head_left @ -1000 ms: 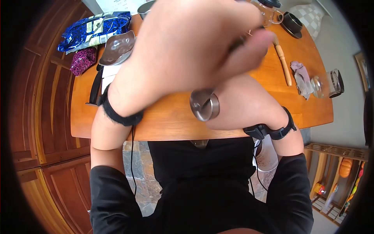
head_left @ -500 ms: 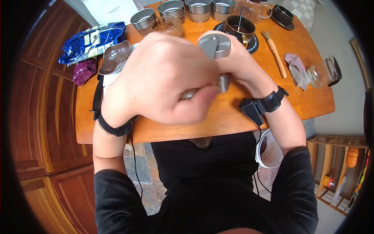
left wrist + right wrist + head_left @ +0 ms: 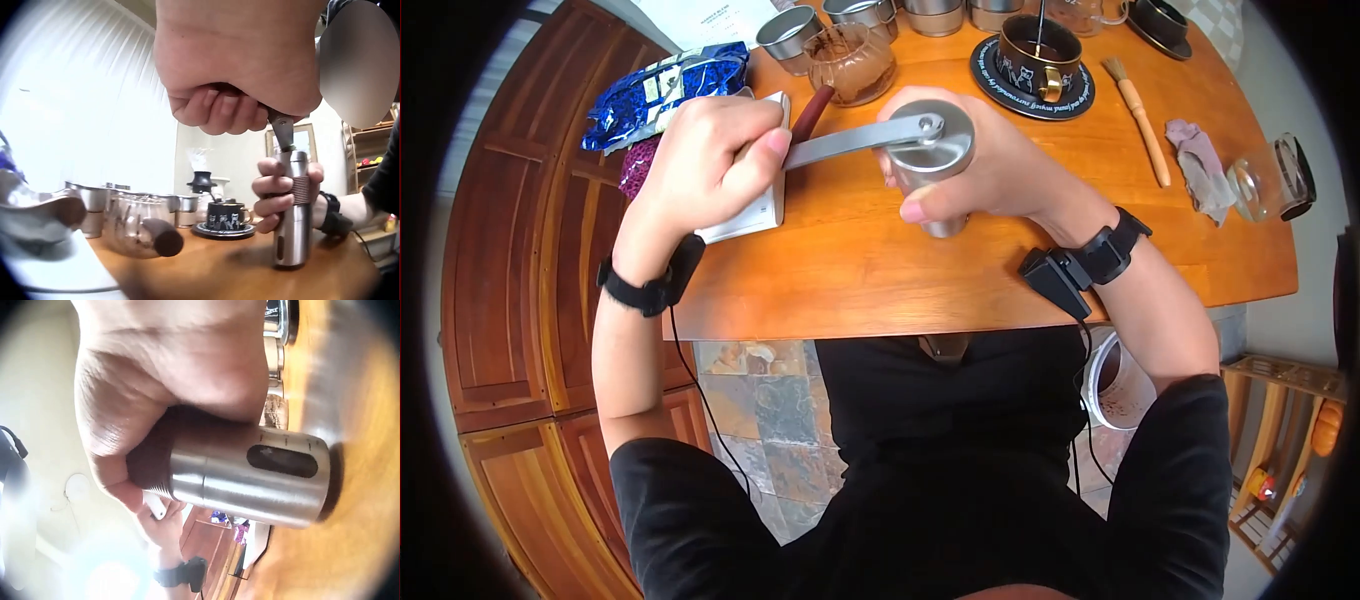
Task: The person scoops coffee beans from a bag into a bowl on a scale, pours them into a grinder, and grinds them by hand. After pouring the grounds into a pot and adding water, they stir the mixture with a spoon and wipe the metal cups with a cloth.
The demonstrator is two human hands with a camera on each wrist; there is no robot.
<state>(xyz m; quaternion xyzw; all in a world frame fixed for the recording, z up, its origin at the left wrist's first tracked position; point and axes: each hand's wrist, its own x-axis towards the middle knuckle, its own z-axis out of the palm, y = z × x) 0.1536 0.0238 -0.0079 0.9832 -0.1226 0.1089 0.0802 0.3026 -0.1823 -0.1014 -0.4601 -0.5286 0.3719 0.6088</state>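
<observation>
Actually, the nearest work is at the near part of the wooden table (image 3: 870,290), where the right hand (image 3: 1000,160) holds a metal hand grinder (image 3: 948,150), fingers and thumb wrapped around its body. The grinder stands nearly upright; whether its base touches the wood, I cannot tell. To the left, the left hand (image 3: 710,165) is closed in a fist on the outer end of the crank arm (image 3: 855,142); the knob is hidden inside. The body should be stiff and rather heavy for its size, and its smooth steel may slip, so the ribbed band (image 3: 301,190) looks the safest place to grip, away from the slot (image 3: 282,461) lower down. The crank is better taken at its end, for leverage. Farther, a brush (image 3: 1140,120) lies on the right, then a glass pot (image 3: 850,75) on the left, fragile, and a dark cup (image 3: 1018,65) on a saucer (image 3: 990,85); metal cups (image 3: 935,18) stand at the far side.
</observation>
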